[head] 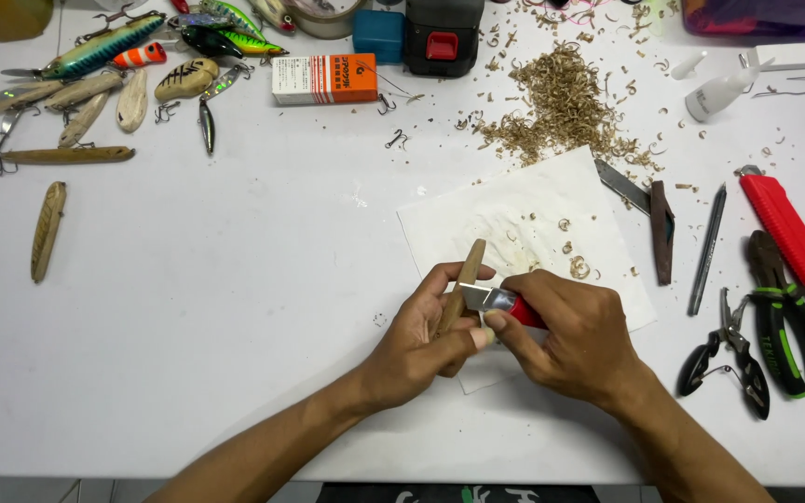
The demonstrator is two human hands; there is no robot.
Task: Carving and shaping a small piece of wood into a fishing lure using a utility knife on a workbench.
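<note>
Centrally, a wooden stick [466, 279] is gripped in the left hand [421, 340], tip toward twelve o'clock; at three o'clock, a red-handled knife [500, 303] is clasped by the right hand [575, 340].

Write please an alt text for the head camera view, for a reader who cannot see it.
Over a white table, the left hand holds a slim wooden stick while the right hand presses a red-handled knife against it, above a white paper sheet. Wood shavings, fishing lures and pliers lie around.

Bare table [235, 307] left of hands; pliers [784, 326], red cutter [789, 233] crowd right.
</note>
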